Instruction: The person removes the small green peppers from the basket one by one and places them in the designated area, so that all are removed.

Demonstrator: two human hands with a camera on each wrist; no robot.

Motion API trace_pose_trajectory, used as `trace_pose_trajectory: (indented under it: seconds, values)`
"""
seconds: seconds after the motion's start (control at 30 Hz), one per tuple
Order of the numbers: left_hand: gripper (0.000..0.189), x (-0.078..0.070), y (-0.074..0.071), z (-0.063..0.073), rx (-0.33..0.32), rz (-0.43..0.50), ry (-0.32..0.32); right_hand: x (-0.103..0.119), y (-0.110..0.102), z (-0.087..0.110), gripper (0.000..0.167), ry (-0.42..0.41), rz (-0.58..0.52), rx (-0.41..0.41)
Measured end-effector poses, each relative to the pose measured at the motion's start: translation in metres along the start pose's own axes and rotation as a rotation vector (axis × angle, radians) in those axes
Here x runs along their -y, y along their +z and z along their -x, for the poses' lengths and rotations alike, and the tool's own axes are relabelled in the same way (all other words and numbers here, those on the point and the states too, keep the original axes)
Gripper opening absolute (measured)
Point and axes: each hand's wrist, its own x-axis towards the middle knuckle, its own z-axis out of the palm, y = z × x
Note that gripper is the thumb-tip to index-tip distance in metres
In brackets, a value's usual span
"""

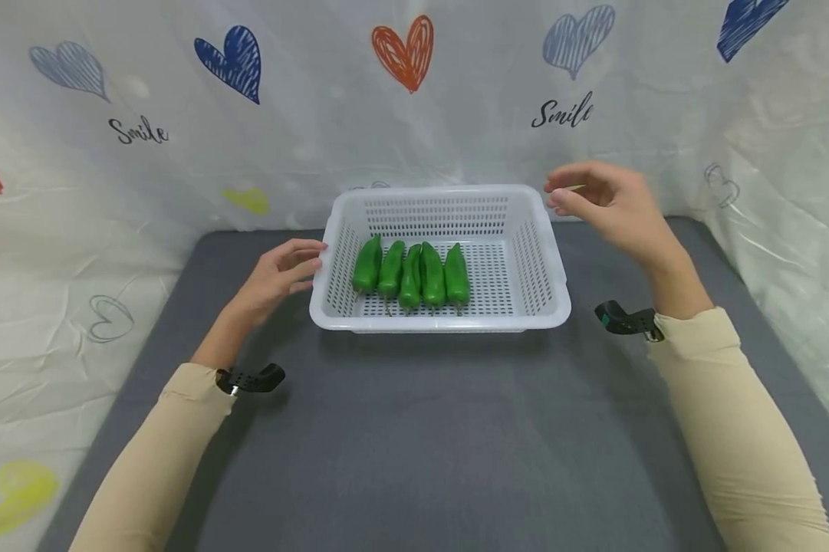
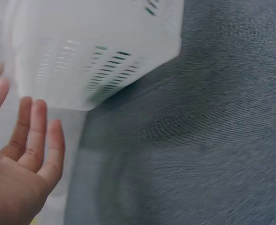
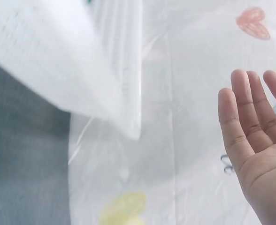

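Observation:
A white slotted plastic basket (image 1: 442,323) stands toward the back of the grey table. Several green peppers (image 1: 410,277) lie side by side in its left and middle part, tips pointing away. My left hand (image 1: 276,276) is at the basket's left rim, fingertips right by the edge, fingers loosely extended; the left wrist view shows the basket's slotted wall (image 2: 105,70) just beyond them. My right hand (image 1: 614,203) is raised off the basket's back right corner, fingers relaxed, holding nothing. In the right wrist view its fingers (image 3: 243,108) are apart from the basket (image 3: 81,70).
A dark grey cloth (image 1: 428,437) covers the table. Behind and beside it hangs a white sheet (image 1: 469,115) printed with hearts and the word Smile. Each wrist wears a black strap device, the left one (image 1: 251,379) and the right one (image 1: 624,318).

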Motion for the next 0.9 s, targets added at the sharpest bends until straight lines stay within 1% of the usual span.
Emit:
trace_pose_trajectory:
  seconds: [0.1,0.23,0.37,0.47,0.6,0.73,0.9]
  values:
    - [0.04,0.004,0.005,-0.003,-0.019,0.0,-0.02,0.003,0.008,-0.008,0.03,0.018,-0.009,0.014]
    - [0.042,0.006,0.007,-0.004,-0.028,0.002,-0.039,0.006,0.017,-0.017,0.033,0.067,-0.01,0.03]
    - [0.043,0.007,0.006,-0.004,-0.006,-0.001,-0.055,0.009,0.027,-0.027,0.035,0.092,-0.036,0.041]
    - [0.044,0.008,0.005,-0.006,0.017,0.018,-0.064,0.011,0.037,-0.036,0.034,0.098,-0.078,0.054]
    - [0.045,0.008,0.005,-0.007,0.042,0.04,-0.072,0.011,0.048,-0.046,0.036,0.132,-0.126,0.081]
    - [0.045,0.008,0.005,-0.009,0.055,0.045,-0.083,0.009,0.058,-0.056,0.04,0.183,-0.145,0.12]
    - [0.045,0.008,0.005,-0.012,0.059,0.029,-0.087,-0.001,0.072,-0.066,0.042,0.24,-0.161,0.165]
